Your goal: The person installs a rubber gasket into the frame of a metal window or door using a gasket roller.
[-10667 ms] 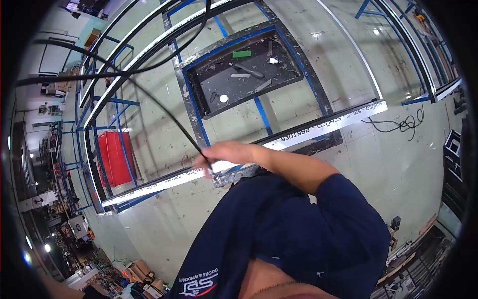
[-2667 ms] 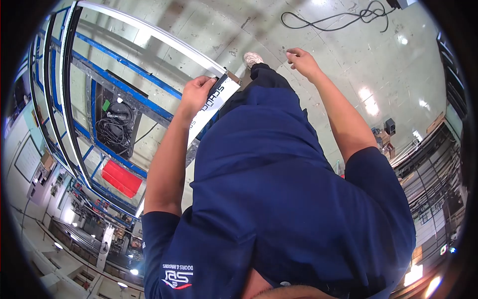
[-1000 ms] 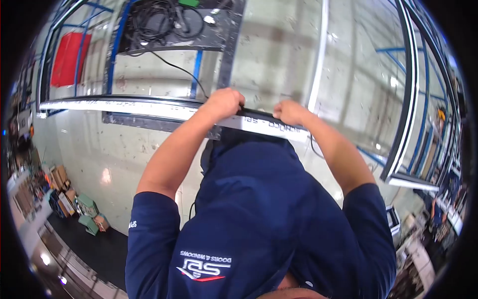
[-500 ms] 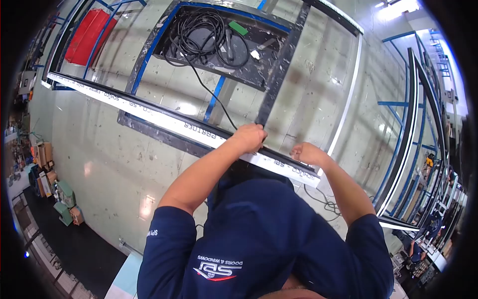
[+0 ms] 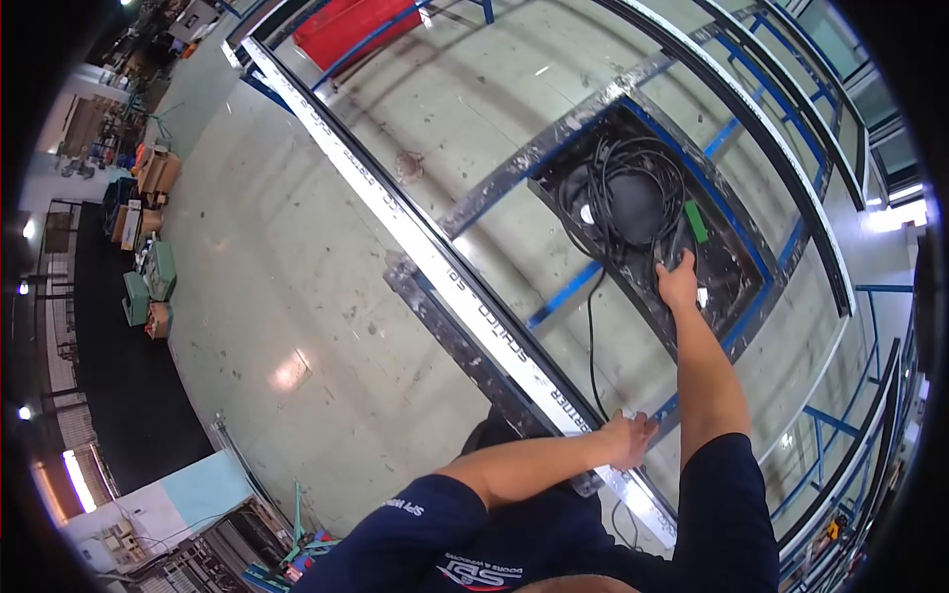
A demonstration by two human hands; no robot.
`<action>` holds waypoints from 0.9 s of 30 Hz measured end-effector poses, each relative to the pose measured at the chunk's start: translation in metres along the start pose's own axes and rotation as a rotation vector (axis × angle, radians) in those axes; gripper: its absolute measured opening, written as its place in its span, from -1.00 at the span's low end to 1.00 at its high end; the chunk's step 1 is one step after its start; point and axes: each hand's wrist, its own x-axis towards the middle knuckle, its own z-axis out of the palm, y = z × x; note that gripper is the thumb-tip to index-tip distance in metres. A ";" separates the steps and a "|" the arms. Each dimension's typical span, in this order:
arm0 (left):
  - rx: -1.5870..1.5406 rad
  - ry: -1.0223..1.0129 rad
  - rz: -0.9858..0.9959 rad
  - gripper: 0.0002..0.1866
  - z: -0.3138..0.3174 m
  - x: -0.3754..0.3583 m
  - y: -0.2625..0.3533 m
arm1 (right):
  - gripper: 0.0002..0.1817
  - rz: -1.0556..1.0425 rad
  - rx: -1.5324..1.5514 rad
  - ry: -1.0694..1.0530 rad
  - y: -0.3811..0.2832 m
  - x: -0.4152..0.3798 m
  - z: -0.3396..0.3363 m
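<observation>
My right hand (image 5: 677, 281) reaches into the black tray (image 5: 739, 321), its fingers closed round something dark that I cannot make out beside the coiled black cable (image 5: 605, 188). At the near end of the long frame profile (image 5: 465, 301), with its white printed film, is my left hand (image 5: 629, 440), its fingers curled by the edge; what they hold, if anything, is hidden. A green block (image 5: 697, 223) lies in the tray to the right of the coil. From the coil a black cable runs down toward my left hand.
A red object (image 5: 358, 32) stands at the top left behind blue bars. More long frames (image 5: 791, 163) curve along the right side. Green boxes (image 5: 158, 271) and cardboard boxes (image 5: 158, 170) sit at the left beside a black mat (image 5: 129, 356).
The view has turned and shifted. My right hand has moved from near the profile's end into the tray. My left hand stays near the profile.
</observation>
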 end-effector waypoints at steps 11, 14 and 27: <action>0.287 0.421 0.203 -0.52 -0.012 -0.014 -0.025 | -0.57 0.592 0.804 -0.530 0.048 -0.105 -0.194; 0.412 0.358 0.091 -0.57 -0.039 -0.036 -0.011 | -0.55 0.481 0.808 -0.619 0.113 -0.185 -0.252; 0.607 0.500 -0.162 -0.86 -0.038 -0.106 0.030 | -0.67 0.320 0.389 -0.728 0.257 -0.378 -0.323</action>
